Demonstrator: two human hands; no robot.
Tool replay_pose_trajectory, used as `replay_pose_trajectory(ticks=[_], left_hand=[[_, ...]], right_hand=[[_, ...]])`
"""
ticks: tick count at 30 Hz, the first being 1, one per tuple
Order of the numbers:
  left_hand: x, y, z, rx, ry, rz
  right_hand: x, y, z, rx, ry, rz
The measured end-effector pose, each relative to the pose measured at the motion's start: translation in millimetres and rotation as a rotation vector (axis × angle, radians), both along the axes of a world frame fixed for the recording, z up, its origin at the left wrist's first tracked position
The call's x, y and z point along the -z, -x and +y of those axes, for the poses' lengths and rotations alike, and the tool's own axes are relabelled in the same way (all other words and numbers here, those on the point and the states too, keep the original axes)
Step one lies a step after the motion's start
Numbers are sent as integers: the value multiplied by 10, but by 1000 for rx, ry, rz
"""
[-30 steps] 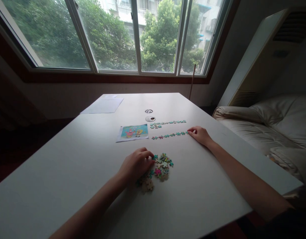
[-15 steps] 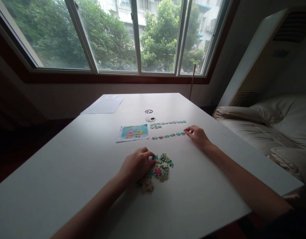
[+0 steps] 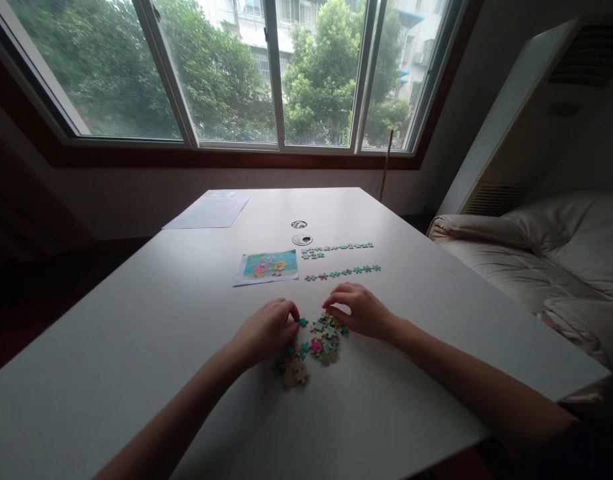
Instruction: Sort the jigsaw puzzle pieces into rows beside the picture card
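Note:
My left hand (image 3: 270, 330) pinches a teal jigsaw puzzle piece (image 3: 303, 322) between thumb and fingertips, at the left side of a loose pile of puzzle pieces (image 3: 328, 333). Over the pile's right edge is my right hand (image 3: 359, 310), thumb and fingers apart, with nothing visible between them. More pieces, some brown side up (image 3: 295, 373), lie just below my left hand. Beyond the hands, a row of spaced teal and pink pieces (image 3: 344, 272) runs across the table, and farther back is a row of joined-looking pieces (image 3: 336, 247) with a short second line under it.
A printed cartoon picture (image 3: 269, 267) lies left of the rows. Two round fittings (image 3: 301, 240) sit in the white table (image 3: 146, 327) behind it. Paper sheets (image 3: 206, 211) lie at the far left corner. A sofa (image 3: 516, 247) stands to the right.
My right hand has left the right end of the nearer row, where a piece now lies, and come back to the pile. My left hand has drawn slightly left with the teal puzzle piece.

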State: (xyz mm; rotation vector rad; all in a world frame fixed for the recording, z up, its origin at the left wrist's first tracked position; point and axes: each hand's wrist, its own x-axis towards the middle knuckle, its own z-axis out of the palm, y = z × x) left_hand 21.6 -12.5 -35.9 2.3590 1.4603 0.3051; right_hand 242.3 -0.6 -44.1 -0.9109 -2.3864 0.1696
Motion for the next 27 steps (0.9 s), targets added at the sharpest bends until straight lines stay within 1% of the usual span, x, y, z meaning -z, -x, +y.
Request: replay_pose_trajectory(ticks=[3, 7, 14, 20, 25, 27], left_hand=[[15, 22, 20, 6, 10, -53], [17, -15, 13, 38, -19, -151], [30, -67, 8, 56, 14, -321], [32, -117, -22, 98, -49, -246], [18, -157, -60, 33, -57, -149], [30, -147, -61, 34, -64, -120]], right_hand=[[7, 13, -20, -14, 3, -2], [11, 46, -61, -30, -2, 12], [14, 64, -83, -17, -19, 40], [12, 66, -76, 2, -20, 44], [11, 62, -77, 12, -20, 38], [15, 62, -76, 8, -17, 42]])
